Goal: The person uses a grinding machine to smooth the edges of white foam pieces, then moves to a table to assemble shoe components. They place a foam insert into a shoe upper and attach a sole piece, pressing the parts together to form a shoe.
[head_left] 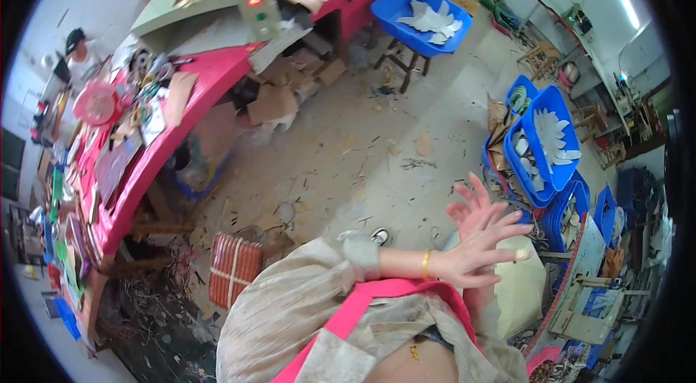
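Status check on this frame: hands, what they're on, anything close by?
Left hand and right hand pressed together, fingers spread, holding nothing. Pale cushion just beneath. Blue bins of white cutouts beyond.

A long bench (196,104) runs along the left, with a machine (210,2) at its far end. A tub (420,17) on a stool (402,64) stands far behind the littered floor (348,158). Stacked tubs (544,140) lie right, just beyond the two hands (478,238) pressed together near.
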Tool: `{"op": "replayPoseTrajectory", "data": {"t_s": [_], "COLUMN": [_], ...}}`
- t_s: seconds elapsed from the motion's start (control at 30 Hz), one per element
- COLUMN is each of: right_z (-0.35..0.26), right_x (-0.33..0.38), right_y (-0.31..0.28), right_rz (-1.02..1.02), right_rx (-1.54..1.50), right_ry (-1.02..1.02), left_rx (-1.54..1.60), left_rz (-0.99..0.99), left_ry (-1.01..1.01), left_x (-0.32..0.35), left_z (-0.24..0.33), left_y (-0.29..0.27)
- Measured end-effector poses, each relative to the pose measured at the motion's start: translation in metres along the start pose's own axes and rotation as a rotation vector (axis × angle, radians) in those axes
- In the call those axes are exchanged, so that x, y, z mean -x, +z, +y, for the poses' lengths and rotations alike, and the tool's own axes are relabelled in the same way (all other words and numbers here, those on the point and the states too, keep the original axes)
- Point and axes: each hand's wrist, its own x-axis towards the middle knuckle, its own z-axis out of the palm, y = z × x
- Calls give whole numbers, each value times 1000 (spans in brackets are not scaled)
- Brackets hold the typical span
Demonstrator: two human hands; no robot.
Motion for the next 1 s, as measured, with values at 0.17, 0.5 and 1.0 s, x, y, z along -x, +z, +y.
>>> {"op": "replayPoseTrajectory", "data": {"t_s": [0.17, 0.5, 1.0], "right_z": [-53, -160, -437], "right_x": [-160, -470, -721], "right_y": [-23, -195, -613], "right_rz": [-221, 77, 788], "right_rx": [90, 1006, 496], "right_ry": [56, -131, -157], "left_rx": [-203, -33, 356], "left_rz": [159, 548, -99], "left_ry": [-162, -457, -1061], "left_x": [-65, -299, -479], "left_z": [-124, -463, -976], "left_y": [-65, -232, -224]}}
